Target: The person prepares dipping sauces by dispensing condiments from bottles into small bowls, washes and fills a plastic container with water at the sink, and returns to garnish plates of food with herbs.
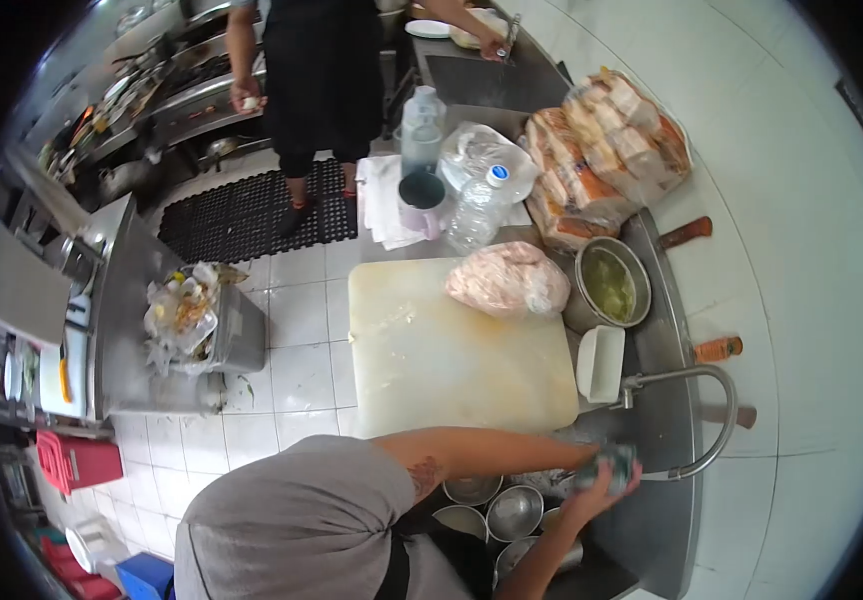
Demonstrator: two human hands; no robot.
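Near the sink [670,530]'s wall-side edge, I see the right hand [607,488] gripping a blurred greenish object [620,460] beside the faucet [687,374]'s spout; the left hand is hidden, so I cannot tell its grip.

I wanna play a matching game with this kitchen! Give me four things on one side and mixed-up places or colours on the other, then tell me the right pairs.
Things:
1. Greenish object
2. Metal bowls
3. Clear bottle
4. Pinkish bag

Clues:
A. Has a blue cap
B. In the right hand
C. On the cutting board
D. Down in the sink

Right pairs: 1-B, 2-D, 3-A, 4-C
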